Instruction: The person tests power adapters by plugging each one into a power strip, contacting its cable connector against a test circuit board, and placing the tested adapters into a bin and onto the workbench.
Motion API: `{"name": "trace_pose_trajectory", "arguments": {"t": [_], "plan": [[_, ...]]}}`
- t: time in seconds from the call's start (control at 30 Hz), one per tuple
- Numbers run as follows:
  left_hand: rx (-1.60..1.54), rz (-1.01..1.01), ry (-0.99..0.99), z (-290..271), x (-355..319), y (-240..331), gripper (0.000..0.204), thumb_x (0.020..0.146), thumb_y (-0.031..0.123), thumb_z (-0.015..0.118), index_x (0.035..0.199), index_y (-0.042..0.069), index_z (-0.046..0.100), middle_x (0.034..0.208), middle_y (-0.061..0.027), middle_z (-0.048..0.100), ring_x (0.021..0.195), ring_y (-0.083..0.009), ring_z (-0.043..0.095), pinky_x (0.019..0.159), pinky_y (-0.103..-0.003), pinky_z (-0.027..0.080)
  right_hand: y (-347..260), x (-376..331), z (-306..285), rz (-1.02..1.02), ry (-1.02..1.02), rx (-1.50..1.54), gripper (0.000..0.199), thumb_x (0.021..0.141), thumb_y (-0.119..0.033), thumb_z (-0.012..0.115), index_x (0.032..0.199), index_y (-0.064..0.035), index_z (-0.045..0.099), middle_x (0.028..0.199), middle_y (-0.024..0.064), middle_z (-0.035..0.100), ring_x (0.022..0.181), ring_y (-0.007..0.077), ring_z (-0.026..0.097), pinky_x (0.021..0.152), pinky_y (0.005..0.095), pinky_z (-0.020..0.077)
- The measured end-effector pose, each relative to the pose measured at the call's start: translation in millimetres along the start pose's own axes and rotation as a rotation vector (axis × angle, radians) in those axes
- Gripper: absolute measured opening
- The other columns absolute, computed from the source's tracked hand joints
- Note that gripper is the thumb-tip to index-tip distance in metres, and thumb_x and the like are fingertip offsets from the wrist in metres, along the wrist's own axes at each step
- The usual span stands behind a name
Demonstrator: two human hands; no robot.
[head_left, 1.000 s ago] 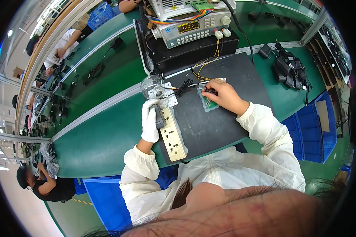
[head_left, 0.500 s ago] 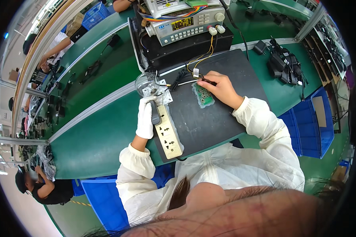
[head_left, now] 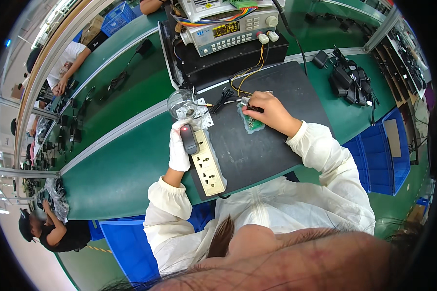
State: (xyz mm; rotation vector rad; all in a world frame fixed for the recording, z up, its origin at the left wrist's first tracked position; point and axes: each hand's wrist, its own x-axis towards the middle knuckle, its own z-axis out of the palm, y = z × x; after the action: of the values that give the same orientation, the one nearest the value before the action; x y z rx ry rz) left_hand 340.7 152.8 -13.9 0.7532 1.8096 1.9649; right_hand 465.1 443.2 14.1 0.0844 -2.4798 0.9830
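My left hand [head_left: 177, 154], in a white glove, is closed around a black power adapter [head_left: 189, 140] at the far end of a cream power strip [head_left: 208, 169]. A small red light glows on the adapter's upper end. Bare, my right hand [head_left: 273, 112] pinches a dark cable end [head_left: 254, 108] over a green circuit board [head_left: 251, 127] with round metal contacts. The fingers cover part of the board and of the cable end. A bundled black cable [head_left: 222, 101] lies just left of that board. Beyond my left hand stands a clear glass bulb [head_left: 180, 103] by a white plate [head_left: 205, 119].
A bench instrument [head_left: 228, 35] on a black box [head_left: 233, 60] stands at the back, with yellow wires running down. Black adapters [head_left: 352, 83] pile up at the right, above blue bins [head_left: 374, 153]. Co-workers sit along the line at the left.
The adapter has turned in my left hand, so its broad face and red light now show. My right hand has shifted slightly, with its fingers lower over the board.
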Motion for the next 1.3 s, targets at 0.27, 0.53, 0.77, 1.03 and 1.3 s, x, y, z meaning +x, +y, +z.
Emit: {"name": "trace_pose_trajectory", "arguments": {"t": [0.27, 0.53, 0.77, 1.03, 1.3], "plan": [[-0.122, 0.007, -0.033, -3, 0, -2, 0.068, 0.103, 0.060, 0.021, 0.127, 0.005, 0.051, 0.116, -0.0096, 0.059, 0.106, -0.0191, 0.059, 0.097, -0.035, 0.047, 2, -2, 3, -0.047, 0.013, -0.026, 0.021, 0.081, -0.018, 0.077, 0.085, -0.0011, 0.065, 0.090, 0.0093, 0.062, 0.084, 0.0300, 0.060, 0.075, 0.0388, 0.0468], [-0.048, 0.017, -0.030, 0, -2, 6, 0.067, 0.103, 0.060, 0.020, 0.126, 0.005, 0.052, 0.116, -0.0096, 0.060, 0.105, -0.0189, 0.059, 0.096, -0.034, 0.047, 1, -1, 2, -0.112, 0.010, -0.090, 0.021, 0.086, -0.024, 0.072, 0.087, -0.0036, 0.067, 0.091, 0.0092, 0.063, 0.084, 0.0305, 0.061, 0.076, 0.0405, 0.0482], [0.001, 0.027, -0.003, 0, 0, 1, 0.067, 0.104, 0.058, 0.016, 0.123, 0.006, 0.053, 0.113, -0.0095, 0.060, 0.106, -0.0208, 0.057, 0.102, -0.037, 0.042, -3, -1, -2, -0.094, -0.013, -0.090, 0.021, 0.087, -0.024, 0.070, 0.088, -0.0029, 0.067, 0.091, 0.0107, 0.062, 0.083, 0.0321, 0.061, 0.073, 0.0408, 0.0499], [-0.008, 0.023, 0.000, -3, 0, -2, 0.064, 0.104, 0.057, 0.019, 0.122, 0.006, 0.053, 0.114, -0.0088, 0.060, 0.106, -0.0195, 0.057, 0.101, -0.037, 0.043, -3, -1, -1, -0.093, -0.010, -0.091, 0.021, 0.088, -0.023, 0.070, 0.089, -0.0027, 0.067, 0.091, 0.0108, 0.063, 0.083, 0.0318, 0.062, 0.073, 0.0403, 0.0506], [0.029, 0.049, -0.005, -5, 0, -3, 0.059, 0.107, 0.050, 0.022, 0.123, 0.004, 0.055, 0.117, -0.0092, 0.059, 0.108, -0.0181, 0.056, 0.099, -0.033, 0.043, -5, -2, 1, -0.088, 0.019, -0.068, 0.017, 0.086, -0.016, 0.072, 0.085, 0.0008, 0.066, 0.090, 0.0113, 0.063, 0.081, 0.0302, 0.062, 0.073, 0.0388, 0.0495]]}}
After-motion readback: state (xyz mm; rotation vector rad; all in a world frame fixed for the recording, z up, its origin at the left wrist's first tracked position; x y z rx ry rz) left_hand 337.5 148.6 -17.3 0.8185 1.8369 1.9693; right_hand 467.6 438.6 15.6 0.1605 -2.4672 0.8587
